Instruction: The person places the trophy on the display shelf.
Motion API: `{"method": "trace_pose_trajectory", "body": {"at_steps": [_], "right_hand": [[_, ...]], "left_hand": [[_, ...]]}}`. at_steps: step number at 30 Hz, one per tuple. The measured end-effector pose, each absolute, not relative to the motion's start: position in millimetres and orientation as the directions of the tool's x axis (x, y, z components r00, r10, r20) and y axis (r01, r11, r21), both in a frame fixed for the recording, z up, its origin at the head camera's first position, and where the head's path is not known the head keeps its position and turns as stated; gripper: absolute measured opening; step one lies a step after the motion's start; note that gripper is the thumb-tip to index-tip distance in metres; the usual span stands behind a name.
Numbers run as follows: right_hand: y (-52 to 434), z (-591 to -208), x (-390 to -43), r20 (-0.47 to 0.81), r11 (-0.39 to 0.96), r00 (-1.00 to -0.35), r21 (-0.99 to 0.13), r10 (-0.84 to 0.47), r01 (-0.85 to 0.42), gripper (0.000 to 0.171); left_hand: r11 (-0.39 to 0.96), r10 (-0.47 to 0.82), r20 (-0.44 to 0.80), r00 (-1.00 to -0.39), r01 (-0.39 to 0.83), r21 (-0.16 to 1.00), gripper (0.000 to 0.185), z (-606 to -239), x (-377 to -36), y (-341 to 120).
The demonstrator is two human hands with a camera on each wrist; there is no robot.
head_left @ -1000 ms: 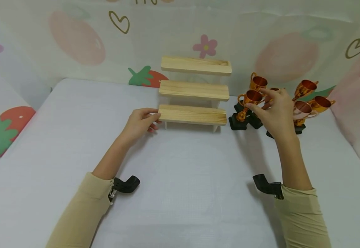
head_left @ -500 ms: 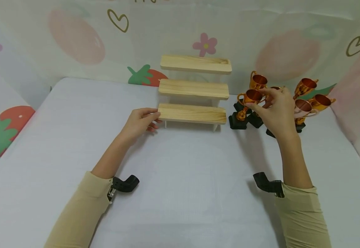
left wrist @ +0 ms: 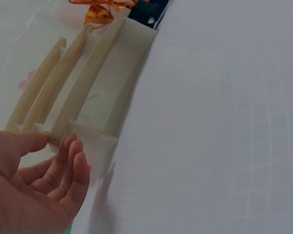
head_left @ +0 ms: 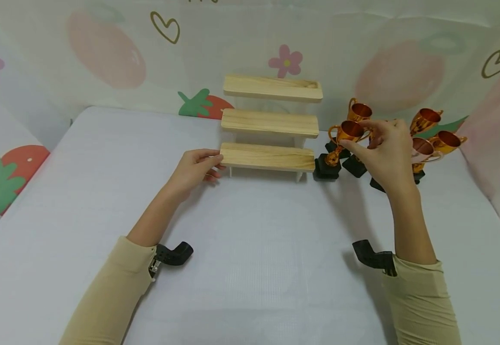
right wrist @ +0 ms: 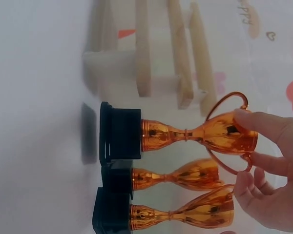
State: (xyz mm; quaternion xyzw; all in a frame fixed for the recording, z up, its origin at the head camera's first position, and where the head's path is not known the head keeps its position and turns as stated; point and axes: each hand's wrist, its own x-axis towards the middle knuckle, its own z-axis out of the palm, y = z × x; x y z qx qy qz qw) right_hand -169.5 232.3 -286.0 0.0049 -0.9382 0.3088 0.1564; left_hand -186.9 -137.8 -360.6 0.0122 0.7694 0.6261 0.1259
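A three-tier wooden display stand (head_left: 267, 157) stands at the back middle of the table. My left hand (head_left: 194, 171) pinches the left end of its lowest board, thumb and fingers either side of the edge in the left wrist view. My right hand (head_left: 390, 155) grips a copper-coloured trophy (right wrist: 229, 134) by the rim of its cup. That trophy is upright, its black base (right wrist: 122, 134) lifted a little off the table, with a shadow beside it in the right wrist view. It is close to the stand's right end.
Several more trophies (head_left: 447, 142) with black bases are grouped at the back right, partly hidden behind my right hand. A printed backdrop (head_left: 284, 28) rises right behind the stand. White cloth (head_left: 250, 249) covers the table.
My right hand has raised the trophy slightly and shifted its base left, towards the stand. The left hand stays at the board's end.
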Motion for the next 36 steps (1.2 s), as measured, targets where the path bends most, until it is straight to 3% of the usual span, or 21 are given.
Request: {"method": "trace_pose_trajectory", "body": {"at_steps": [17,28,36], "right_hand": [[226,-280,-161,0.336,0.767,-0.937,-0.624,0.092,-0.149,0.055],[223,-278,-161,0.343,0.665,-0.935,-0.719,0.090,-0.200,0.054],[221,-277,-162,0.352,0.636,-0.931,-0.742,0.100,-0.212,0.054]], "left_hand": [[0.183,0.149,-0.189,-0.971,-0.161,0.970,0.044,-364,-186,-137],[0.203,0.142,-0.218,-0.966,-0.187,0.961,0.046,-366,-185,-140],[0.146,0.149,-0.242,-0.959,-0.221,0.964,0.046,-365,-184,-141]]}}
